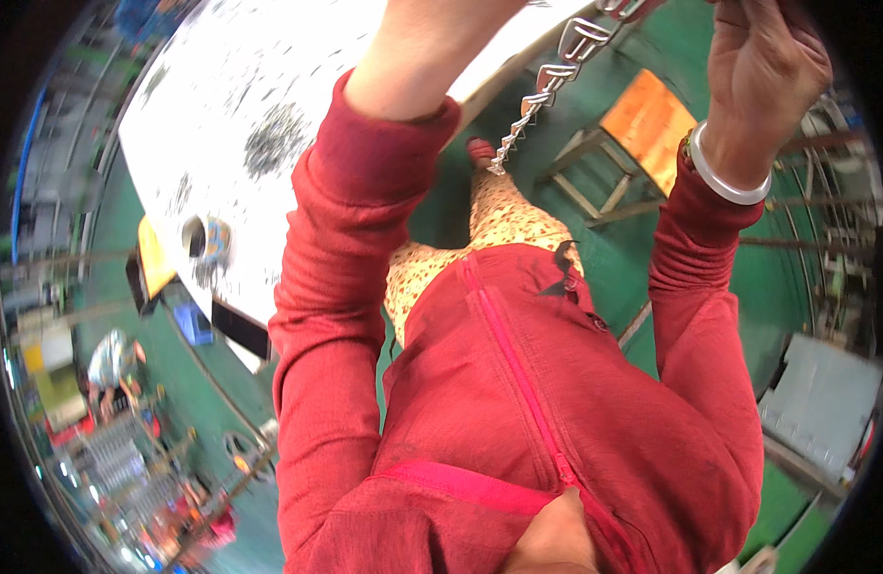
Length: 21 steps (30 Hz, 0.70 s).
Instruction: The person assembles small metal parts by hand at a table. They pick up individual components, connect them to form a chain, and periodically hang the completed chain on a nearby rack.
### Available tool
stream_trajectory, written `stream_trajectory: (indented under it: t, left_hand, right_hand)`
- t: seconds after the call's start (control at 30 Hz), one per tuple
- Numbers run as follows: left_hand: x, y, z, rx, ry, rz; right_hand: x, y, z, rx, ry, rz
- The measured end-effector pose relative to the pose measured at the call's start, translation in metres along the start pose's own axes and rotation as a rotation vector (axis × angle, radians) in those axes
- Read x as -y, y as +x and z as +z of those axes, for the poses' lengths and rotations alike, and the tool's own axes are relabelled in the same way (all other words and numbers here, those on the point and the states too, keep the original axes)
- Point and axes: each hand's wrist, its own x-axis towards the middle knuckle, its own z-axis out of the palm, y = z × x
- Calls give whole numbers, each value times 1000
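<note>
My left hand is mostly cut off by the top edge, and its fingers are out of sight. My right hand, with a white bangle at the wrist, is raised at the upper right. Its fingers are curled closed near the top edge, and what they hold is hidden. Between my hands hangs a chain of silver metal clips, linked one into another. It slants down to the left, past the table's edge. The chain's upper end runs out of the picture, so I cannot tell which hand bears it.
Left of me a white-topped table carries heaps of small dark metal pieces, a patterned cup and a dark phone-like slab. A wooden-topped stool stands ahead right. A grey panel is at right; people work at far left.
</note>
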Motion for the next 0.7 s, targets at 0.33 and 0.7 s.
stream_trajectory:
  t: [0.33,0.7]
  left_hand:
    - [121,-180,13,697,-301,-954]
    - [224,-269,-71,838,-185,-1232]
  right_hand:
    - [130,29,-122,-239,-334,-102]
    - [281,51,-227,-549,-710,-294]
